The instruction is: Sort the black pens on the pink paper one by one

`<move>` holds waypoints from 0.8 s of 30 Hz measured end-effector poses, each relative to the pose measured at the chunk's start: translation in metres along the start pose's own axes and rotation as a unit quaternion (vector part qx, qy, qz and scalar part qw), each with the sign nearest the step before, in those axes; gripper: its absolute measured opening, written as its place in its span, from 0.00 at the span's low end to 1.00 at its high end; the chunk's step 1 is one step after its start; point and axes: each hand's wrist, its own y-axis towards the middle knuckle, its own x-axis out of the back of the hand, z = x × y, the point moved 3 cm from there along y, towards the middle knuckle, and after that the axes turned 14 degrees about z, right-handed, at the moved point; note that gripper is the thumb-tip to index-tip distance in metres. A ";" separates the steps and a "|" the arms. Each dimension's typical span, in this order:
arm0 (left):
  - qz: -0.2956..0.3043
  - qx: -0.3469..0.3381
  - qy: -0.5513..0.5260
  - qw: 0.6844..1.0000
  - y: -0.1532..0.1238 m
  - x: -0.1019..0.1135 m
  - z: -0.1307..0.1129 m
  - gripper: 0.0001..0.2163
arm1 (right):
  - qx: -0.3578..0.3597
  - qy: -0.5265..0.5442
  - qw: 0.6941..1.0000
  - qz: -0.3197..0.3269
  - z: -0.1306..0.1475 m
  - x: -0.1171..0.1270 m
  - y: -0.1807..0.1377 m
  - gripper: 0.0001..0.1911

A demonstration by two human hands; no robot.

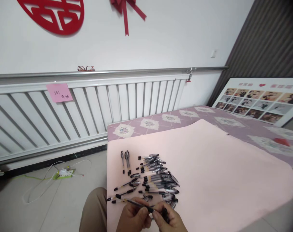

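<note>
Low in the head view, my left hand [133, 216] is closed around a black-and-clear pen [137, 203] that points up and to the left. My right hand [169, 220] pinches the pen's other end, with a black pen cap [165, 214] between its fingers. Just beyond my hands lies a heap of several similar pens [158, 178] on a pink sheet [221, 167]. Two capped pens [125, 159] lie apart at the heap's upper left, and a few loose pens [123, 190] lie at its lower left.
The pink sheet covers a table with a purple patterned cloth [185, 117]. A white radiator [76, 109] with a pink note [59, 92] and red glasses [86, 68] on top runs along the wall. A photo board [259, 100] leans at right. My knee [94, 209] and a power strip [63, 174] are at left.
</note>
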 end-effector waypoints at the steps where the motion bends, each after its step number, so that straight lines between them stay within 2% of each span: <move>1: 0.001 -0.004 -0.006 1.000 0.001 0.000 0.001 0.18 | 0.000 0.002 1.000 0.004 0.001 0.000 0.000 0.22; 5: 0.000 -0.015 -0.013 1.000 0.001 0.000 0.002 0.17 | -0.007 0.010 1.000 0.007 -0.003 0.000 0.000 0.24; 13: -0.012 -0.011 -0.004 1.000 0.000 -0.001 0.004 0.19 | 0.005 0.011 0.999 -0.051 -0.008 0.001 0.001 0.24; 20: -0.007 -0.018 -0.005 1.000 0.000 -0.004 -0.004 0.18 | -0.018 -0.009 1.000 0.003 -0.001 0.000 -0.001 0.26; 24: -0.017 -0.017 -0.013 1.000 0.000 -0.003 -0.004 0.18 | 0.007 -0.019 0.999 -0.029 -0.003 0.000 0.000 0.25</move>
